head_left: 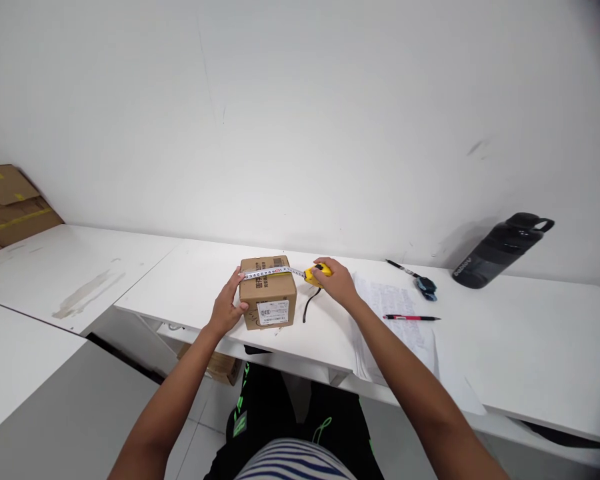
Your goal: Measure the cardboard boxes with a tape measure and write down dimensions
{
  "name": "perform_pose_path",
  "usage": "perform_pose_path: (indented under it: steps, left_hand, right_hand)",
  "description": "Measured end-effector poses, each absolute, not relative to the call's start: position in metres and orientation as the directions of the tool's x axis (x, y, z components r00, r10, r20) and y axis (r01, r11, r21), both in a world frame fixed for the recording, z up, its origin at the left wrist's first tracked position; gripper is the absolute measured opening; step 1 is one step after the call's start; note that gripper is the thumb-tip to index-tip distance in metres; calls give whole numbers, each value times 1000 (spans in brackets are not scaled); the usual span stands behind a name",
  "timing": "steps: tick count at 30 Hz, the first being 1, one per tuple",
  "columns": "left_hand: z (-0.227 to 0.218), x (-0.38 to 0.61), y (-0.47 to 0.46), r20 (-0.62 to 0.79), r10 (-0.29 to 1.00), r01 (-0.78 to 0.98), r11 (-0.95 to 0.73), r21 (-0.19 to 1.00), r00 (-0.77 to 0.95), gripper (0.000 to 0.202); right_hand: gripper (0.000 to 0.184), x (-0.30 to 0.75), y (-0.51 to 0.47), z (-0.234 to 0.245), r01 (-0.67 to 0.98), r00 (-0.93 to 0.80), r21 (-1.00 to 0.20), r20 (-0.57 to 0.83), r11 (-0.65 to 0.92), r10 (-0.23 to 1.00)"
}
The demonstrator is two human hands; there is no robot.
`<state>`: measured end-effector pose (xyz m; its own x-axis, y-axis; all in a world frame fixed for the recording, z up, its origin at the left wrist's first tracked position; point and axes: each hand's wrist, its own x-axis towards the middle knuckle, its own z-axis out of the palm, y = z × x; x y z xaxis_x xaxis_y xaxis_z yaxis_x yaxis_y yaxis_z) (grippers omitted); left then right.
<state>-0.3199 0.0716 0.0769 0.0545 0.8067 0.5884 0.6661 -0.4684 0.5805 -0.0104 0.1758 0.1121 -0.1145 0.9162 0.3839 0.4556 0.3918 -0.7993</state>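
A small brown cardboard box (270,297) with a white label stands on the white table (520,347). My left hand (227,305) presses against the box's left side, thumb up at the top edge, holding down the end of the tape. A white measuring tape blade (273,272) lies stretched across the top of the box. My right hand (336,281) is closed round the yellow tape measure case (316,274) just right of the box. A black wrist strap (309,307) hangs from the case onto the table.
A sheet of written paper (395,320) lies right of the box with a red pen (411,318) on it. A black pen (401,267), a small dark object (427,287) and a tipped black bottle (500,250) lie further right. Cardboard boxes (10,207) are stacked far left.
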Motion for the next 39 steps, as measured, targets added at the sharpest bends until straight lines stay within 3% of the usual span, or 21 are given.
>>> perform_pose_path:
  steps: [7,21,31,36,39]
  left_hand:
    - [73,-325,74,623,772,689,-517,507,121,82]
    - [70,-327,78,673,722,694,-568,441,164,79]
    - [67,-322,74,674,724,690,-563,455,147,78]
    - [69,-321,74,660,737,696,-551,461,147,80]
    - [68,-322,74,660,738,696,-547,465,139,81]
  right_hand:
    - [33,-2,174,153,602,-190,-650,447,463,874]
    - [34,-90,155,200,572,-595,-323,469,754,653]
    - [33,-120,149,198,476,-644,-363,477,801,599]
    - [46,-109,151,194,392,-678,-355,512,849,528]
    - [50,-106,150,192,377,-648,-408,525,832,551]
